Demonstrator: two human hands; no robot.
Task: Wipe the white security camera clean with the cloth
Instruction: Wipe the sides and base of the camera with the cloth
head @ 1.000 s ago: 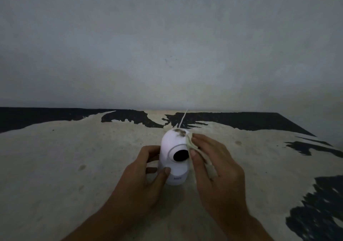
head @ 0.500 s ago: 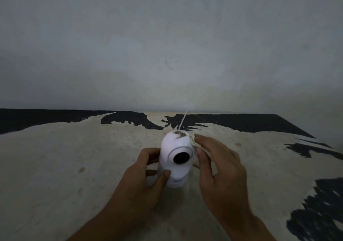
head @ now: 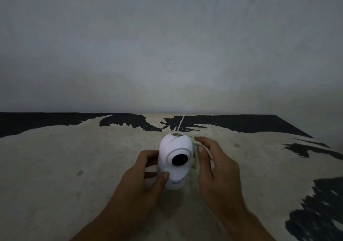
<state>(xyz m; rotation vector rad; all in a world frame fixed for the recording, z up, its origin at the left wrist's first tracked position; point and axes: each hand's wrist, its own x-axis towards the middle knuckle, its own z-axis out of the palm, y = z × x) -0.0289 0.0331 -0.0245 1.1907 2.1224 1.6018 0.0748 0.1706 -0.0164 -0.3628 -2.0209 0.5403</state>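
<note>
My right hand (head: 217,168) slid cloth (head: 195,156) down camera (head: 175,159) side, fingers pinching it; left hand (head: 146,177) clasps base. Top smudge (head: 175,134) remains.

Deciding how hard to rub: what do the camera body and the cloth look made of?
Security camera: likely smooth moulded plastic, white with a faint sheen, glossy black lens; dark grime on top. Cloth: thin, pale, soft fabric, bunched and creased under the right hand; weave too dim to tell.
</note>
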